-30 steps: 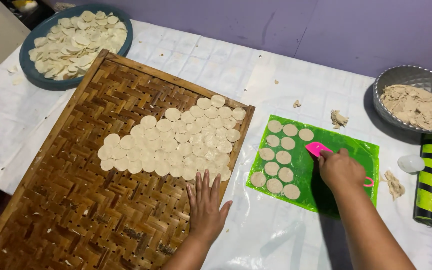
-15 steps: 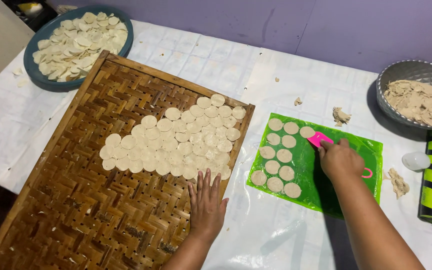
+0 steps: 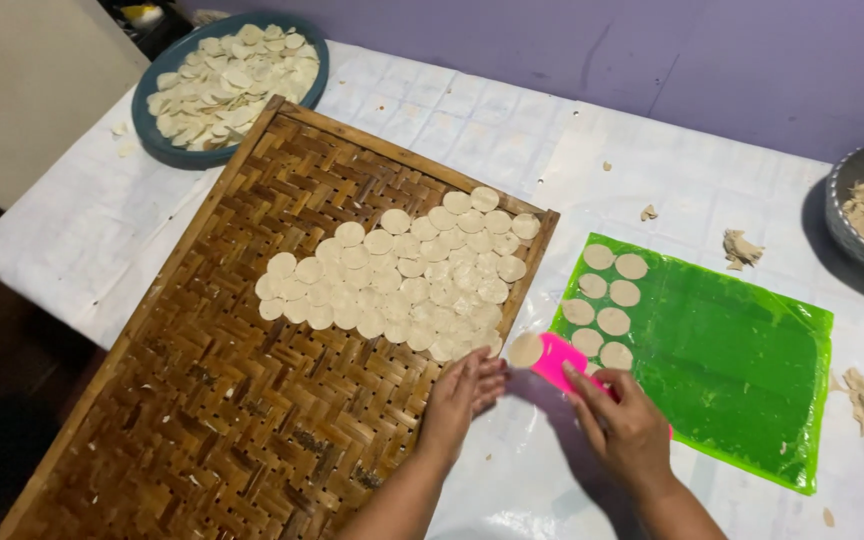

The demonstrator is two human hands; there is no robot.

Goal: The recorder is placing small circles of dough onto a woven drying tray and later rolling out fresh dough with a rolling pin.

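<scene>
Right hand (image 3: 627,425) pinching a pink scraper (image 3: 555,362) with a dough disc (image 3: 525,350) on its tip, just beside the woven bamboo tray (image 3: 212,400), left hand (image 3: 462,395) at the tray's edge, fingers pressed together, green mat (image 3: 732,360) on the desk (image 3: 572,150).
</scene>
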